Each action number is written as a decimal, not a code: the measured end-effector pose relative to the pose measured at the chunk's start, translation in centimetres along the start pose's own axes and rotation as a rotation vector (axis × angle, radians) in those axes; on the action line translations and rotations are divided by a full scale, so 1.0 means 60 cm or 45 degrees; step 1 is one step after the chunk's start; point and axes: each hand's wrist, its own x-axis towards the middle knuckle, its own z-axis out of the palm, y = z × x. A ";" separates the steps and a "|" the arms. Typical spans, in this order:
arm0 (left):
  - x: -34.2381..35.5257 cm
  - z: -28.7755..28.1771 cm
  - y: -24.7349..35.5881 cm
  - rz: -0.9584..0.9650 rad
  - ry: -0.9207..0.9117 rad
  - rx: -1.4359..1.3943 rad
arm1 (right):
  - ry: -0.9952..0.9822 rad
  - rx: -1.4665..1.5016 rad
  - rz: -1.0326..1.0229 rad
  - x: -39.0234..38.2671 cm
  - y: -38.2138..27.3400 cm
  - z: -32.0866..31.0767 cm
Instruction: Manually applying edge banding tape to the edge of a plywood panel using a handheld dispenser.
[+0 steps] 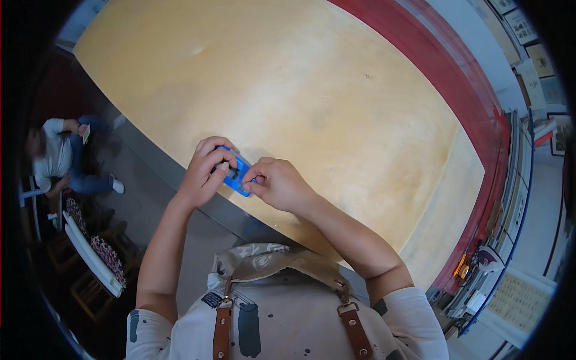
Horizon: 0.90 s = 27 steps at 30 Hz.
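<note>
A small blue rectangular object, like a plastic case with darker parts inside, is held near the front-left edge of the pale wooden table. My left hand has its fingers wrapped over the object's left part, hiding some of it. My right hand is at the object's right, with thumb and forefinger pinched on a small blue piece at its lower end; the fingertips partly hide that piece.
A seated person is at the left beside a long white padded object and wooden stools. A red strip borders the table's far and right sides. Scissors, other tools and framed papers are at the right.
</note>
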 end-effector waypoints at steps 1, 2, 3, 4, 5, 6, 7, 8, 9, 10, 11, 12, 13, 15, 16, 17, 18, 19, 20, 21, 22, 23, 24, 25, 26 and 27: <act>-0.001 -0.002 0.000 -0.003 0.006 -0.007 | 0.002 0.027 0.032 -0.001 -0.003 0.001; 0.000 -0.002 0.003 -0.006 0.012 -0.013 | 0.054 0.028 0.039 -0.005 -0.004 0.004; 0.001 0.000 0.004 -0.007 0.016 -0.021 | 0.109 0.029 0.049 -0.011 -0.001 0.009; 0.001 0.000 0.004 -0.010 0.023 -0.010 | 0.164 0.029 0.059 -0.016 -0.001 0.014; 0.001 0.001 0.003 -0.013 0.031 0.000 | 0.205 0.086 0.068 -0.020 -0.005 0.019; 0.000 0.004 0.002 -0.014 0.035 0.009 | 0.248 0.142 0.080 -0.024 -0.009 0.024; -0.002 0.007 0.001 -0.022 0.044 0.009 | 0.292 0.198 0.092 -0.029 -0.012 0.028; -0.003 0.010 0.001 -0.028 0.054 0.009 | 0.241 0.398 0.219 -0.038 -0.005 0.034; -0.003 0.010 0.000 -0.034 0.066 0.009 | 0.187 0.594 0.345 -0.047 0.004 0.035; -0.003 0.010 0.000 -0.015 0.080 0.028 | 0.132 0.789 0.472 -0.052 0.011 0.036; -0.003 0.009 -0.001 0.004 0.095 0.047 | 0.162 0.673 0.489 -0.053 0.016 0.038; -0.003 0.010 -0.002 0.023 0.105 0.063 | 0.195 0.557 0.509 -0.056 0.016 0.037; -0.004 0.012 -0.003 0.017 0.110 0.074 | 0.227 0.442 0.527 -0.057 0.015 0.037; -0.004 0.013 -0.003 0.008 0.120 0.100 | 0.314 -0.217 0.177 -0.051 0.003 0.031; -0.004 0.014 -0.003 0.004 0.123 0.095 | 0.352 -0.542 -0.007 -0.045 0.001 0.028; -0.005 0.015 -0.002 0.000 0.127 0.091 | 0.339 -0.616 -0.044 -0.037 0.009 0.014; -0.006 0.014 -0.002 -0.005 0.134 0.085 | 0.323 -0.693 -0.081 -0.027 0.024 -0.014; -0.005 0.014 -0.004 0.008 0.136 0.086 | 0.312 -0.772 -0.113 -0.015 0.043 -0.045; -0.003 0.015 -0.007 0.023 0.136 0.086 | 0.468 -0.583 0.011 0.001 0.067 -0.074; -0.003 0.016 -0.008 0.033 0.137 0.088 | 0.617 -0.388 0.133 0.018 0.089 -0.103; -0.005 0.016 -0.006 0.022 0.134 0.081 | 0.761 -0.118 0.294 0.036 0.101 -0.132; -0.005 0.015 -0.004 0.011 0.137 0.079 | 0.894 0.157 0.447 0.055 0.111 -0.158; -0.003 0.015 -0.002 0.004 0.138 0.072 | 0.911 0.079 0.460 0.068 0.131 -0.181; -0.002 0.014 -0.001 -0.004 0.143 0.055 | 0.925 0.004 0.475 0.077 0.150 -0.196; -0.002 0.013 -0.001 -0.012 0.147 0.037 | 0.939 -0.071 0.490 0.082 0.170 -0.204; -0.004 0.013 -0.002 -0.024 0.150 0.019 | 0.972 -0.122 0.493 0.083 0.170 -0.204</act>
